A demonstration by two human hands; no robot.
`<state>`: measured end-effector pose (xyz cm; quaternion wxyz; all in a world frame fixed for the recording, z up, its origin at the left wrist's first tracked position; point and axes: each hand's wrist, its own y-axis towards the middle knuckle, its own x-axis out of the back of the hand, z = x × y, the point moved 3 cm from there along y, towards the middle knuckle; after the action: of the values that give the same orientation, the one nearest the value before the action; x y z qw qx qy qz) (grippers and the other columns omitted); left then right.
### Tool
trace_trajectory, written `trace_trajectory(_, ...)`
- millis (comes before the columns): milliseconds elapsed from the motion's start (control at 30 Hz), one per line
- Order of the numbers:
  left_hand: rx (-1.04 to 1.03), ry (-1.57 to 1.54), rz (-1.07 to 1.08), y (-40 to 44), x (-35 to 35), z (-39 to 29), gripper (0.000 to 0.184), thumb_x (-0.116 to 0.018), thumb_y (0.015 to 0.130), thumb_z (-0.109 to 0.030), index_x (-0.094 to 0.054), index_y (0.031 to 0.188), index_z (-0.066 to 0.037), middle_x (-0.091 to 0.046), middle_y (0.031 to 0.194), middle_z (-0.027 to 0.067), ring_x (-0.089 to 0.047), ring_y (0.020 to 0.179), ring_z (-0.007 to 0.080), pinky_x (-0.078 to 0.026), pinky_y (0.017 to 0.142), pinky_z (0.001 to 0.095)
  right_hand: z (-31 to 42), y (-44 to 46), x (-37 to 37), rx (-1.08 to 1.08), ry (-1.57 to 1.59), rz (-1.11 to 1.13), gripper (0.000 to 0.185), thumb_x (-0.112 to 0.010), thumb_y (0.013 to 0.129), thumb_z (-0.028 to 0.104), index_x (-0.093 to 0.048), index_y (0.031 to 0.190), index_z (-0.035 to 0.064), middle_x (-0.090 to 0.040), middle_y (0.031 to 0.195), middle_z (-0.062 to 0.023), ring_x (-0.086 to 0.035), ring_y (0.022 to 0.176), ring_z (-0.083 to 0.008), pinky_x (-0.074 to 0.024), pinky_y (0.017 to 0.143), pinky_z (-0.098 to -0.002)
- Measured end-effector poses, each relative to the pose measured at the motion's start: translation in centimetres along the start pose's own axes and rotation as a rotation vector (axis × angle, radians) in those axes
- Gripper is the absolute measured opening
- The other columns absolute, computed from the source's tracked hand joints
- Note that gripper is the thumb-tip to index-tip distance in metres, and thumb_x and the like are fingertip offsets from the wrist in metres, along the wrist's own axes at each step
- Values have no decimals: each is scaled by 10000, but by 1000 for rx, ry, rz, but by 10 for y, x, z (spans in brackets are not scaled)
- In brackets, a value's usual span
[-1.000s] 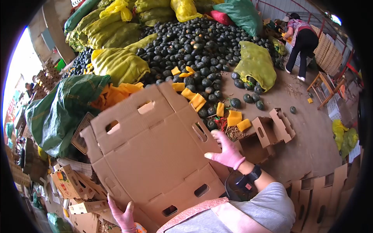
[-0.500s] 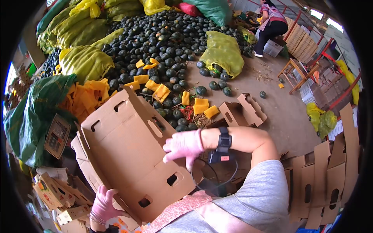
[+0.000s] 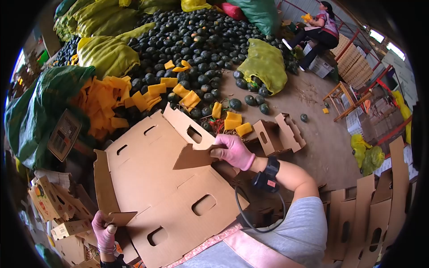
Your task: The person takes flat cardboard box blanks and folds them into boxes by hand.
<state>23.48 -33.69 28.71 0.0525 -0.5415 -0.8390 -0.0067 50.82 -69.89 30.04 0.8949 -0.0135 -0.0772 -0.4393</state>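
A partly folded cardboard box (image 3: 149, 178) leans in front of me, its inner face up and oval hand holes cut through its panels. My right hand (image 3: 235, 152), in a pink glove, pinches the corner of the right side flap, which stands folded up. At the near left corner, my left hand (image 3: 104, 233), also pink-gloved, is closed on a small end flap with the thumb over it. The near panel lies flat against my apron (image 3: 250, 243). A black strap with a small device (image 3: 267, 178) and a cable sits on my right wrist.
Dark green squashes (image 3: 187, 49) are heaped beyond the box, with yellow foam sleeves (image 3: 107, 100) and net sacks (image 3: 263, 67). An assembled box (image 3: 279, 134) stands on the floor. Folded cardboard (image 3: 362, 219) is stacked at right. Another person (image 3: 319, 33) sits at the back right.
My right hand has moved rightward and now grips the side flap. My left hand has closed on the near left flap. The near panel has opened down flat. The other person now sits upright.
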Motion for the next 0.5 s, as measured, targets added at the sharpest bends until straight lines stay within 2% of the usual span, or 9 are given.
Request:
trace_trajectory(67, 11, 20, 8, -5, -12, -3, 577, -846, 638, -514, -499, 744, -65, -468, 690, -73, -398, 629, 26, -305, 517, 214, 7, -9, -5, 173, -197, 29, 288, -748, 820, 258, -587, 762, 26, -583, 675, -23, -513, 649, -48, -441, 584, -240)
trace_trajectory(100, 0, 208, 12, -10, -5, 7, 510, -878, 618, -390, -500, 738, -68, -496, 648, -16, -470, 588, 93, -360, 519, 246, 16, -14, -10, 313, -326, 104, 239, -742, 803, 204, -581, 766, 31, -562, 662, -61, -537, 604, -114, -441, 548, -278)
trace_trajectory(167, -440, 839, 137, -22, -20, -7, 416, -858, 590, -237, -493, 710, -78, -507, 656, 68, -533, 601, 226, -418, 549, 315, 30, -22, -20, 700, -623, 412, 179, -705, 798, 171, -578, 790, 45, -549, 670, -90, -575, 620, -222, -457, 568, -341)
trace_trajectory(233, -524, 744, 390, -29, -41, -26, 354, -810, 554, -132, -488, 697, -89, -502, 691, 109, -537, 656, 332, -440, 585, 399, 31, -37, -23, 611, -779, 640, 130, -660, 794, 148, -571, 813, 55, -548, 677, -80, -587, 681, -290, -467, 618, -404)
trace_trajectory(267, -537, 708, 409, -38, -43, -27, 333, -780, 546, -96, -494, 717, -88, -522, 734, 100, -550, 692, 338, -439, 603, 431, 31, -46, -23, 525, -817, 767, 122, -648, 791, 143, -585, 847, 55, -568, 706, -89, -592, 703, -291, -476, 657, -400)
trace_trajectory(300, -481, 734, 562, -46, -44, -34, 332, -765, 557, -61, -533, 792, -87, -547, 794, 116, -557, 758, 357, -453, 653, 422, 31, -52, -20, 439, -863, 895, 131, -636, 789, 139, -599, 880, 54, -588, 736, -99, -598, 725, -292, -484, 695, -397)
trace_trajectory(367, -316, 708, 597, -65, -40, -25, 322, -771, 607, -188, -588, 849, -81, -575, 906, 154, -549, 866, 375, -451, 734, 445, 32, -59, -12, 197, -760, 1022, 332, -632, 751, 108, -581, 1079, 108, -596, 823, -109, -596, 787, -305, -468, 751, -394)
trace_trajectory(433, -222, 587, 584, -63, -45, -40, 352, -748, 647, -322, -616, 856, -72, -578, 964, 178, -534, 915, 386, -435, 783, 462, 39, -47, -5, 42, -603, 1157, 537, -676, 698, 132, -559, 1221, 154, -612, 1042, -112, -553, 1006, -332, -434, 880, -437)
trace_trajectory(500, -168, 553, 489, -64, -50, -40, 428, -709, 676, -446, -634, 846, -61, -579, 1001, 196, -521, 950, 394, -420, 817, 475, 29, -44, -8, 121, -569, 1144, 589, -730, 674, 175, -567, 1241, 175, -604, 1030, -127, -549, 1027, -331, -453, 889, -417)
